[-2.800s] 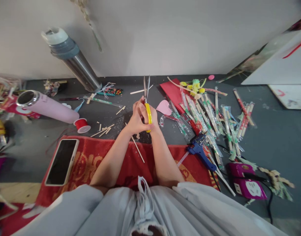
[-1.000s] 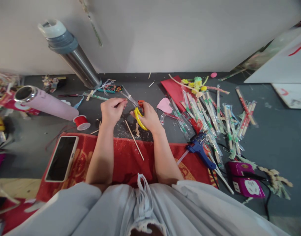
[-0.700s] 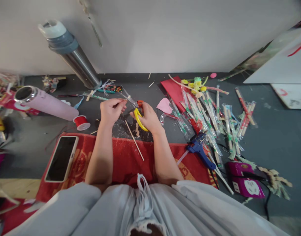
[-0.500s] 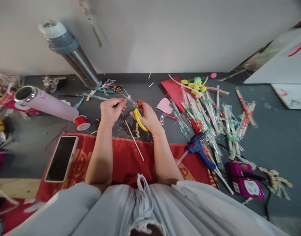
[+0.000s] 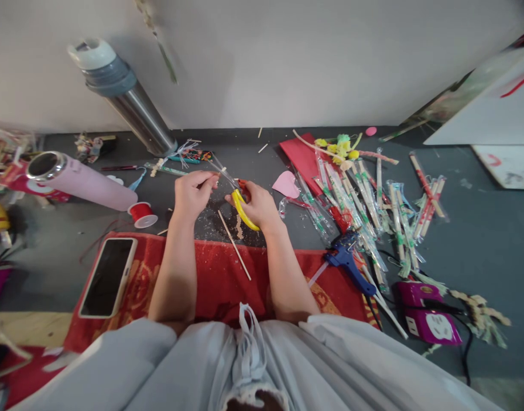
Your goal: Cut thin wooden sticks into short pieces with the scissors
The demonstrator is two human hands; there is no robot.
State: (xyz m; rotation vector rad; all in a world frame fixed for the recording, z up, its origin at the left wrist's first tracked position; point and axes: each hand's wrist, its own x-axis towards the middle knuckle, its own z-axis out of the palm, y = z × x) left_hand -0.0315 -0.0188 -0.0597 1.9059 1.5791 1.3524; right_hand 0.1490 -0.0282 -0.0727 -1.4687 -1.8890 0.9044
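Observation:
My right hand [image 5: 257, 206] grips yellow-handled scissors [image 5: 241, 206]; their blades point up and to the left toward my left hand. My left hand [image 5: 192, 193] is closed in a pinch on a short thin wooden stick piece [image 5: 219, 171] that meets the scissor blades. Both hands hover over the dark grey floor [image 5: 480, 240] just beyond a red mat [image 5: 219, 279]. A long thin wooden stick [image 5: 234, 244] lies between my forearms, half on the mat. Wood crumbs are scattered under the hands.
A phone [image 5: 108, 277] lies on the mat's left. A red thread spool [image 5: 142, 214], a pink bottle [image 5: 80, 181] and a steel flask [image 5: 125, 97] are at left. A pink paper heart [image 5: 286, 185], several wrapped chopsticks [image 5: 356, 200], a blue glue gun [image 5: 347, 261] and a purple power strip [image 5: 431, 319] are at right.
2.8 s ago both hands were joined with the scissors pointing straight up. They have since parted, the blades now angled left toward the stick piece. In the last second almost nothing moved.

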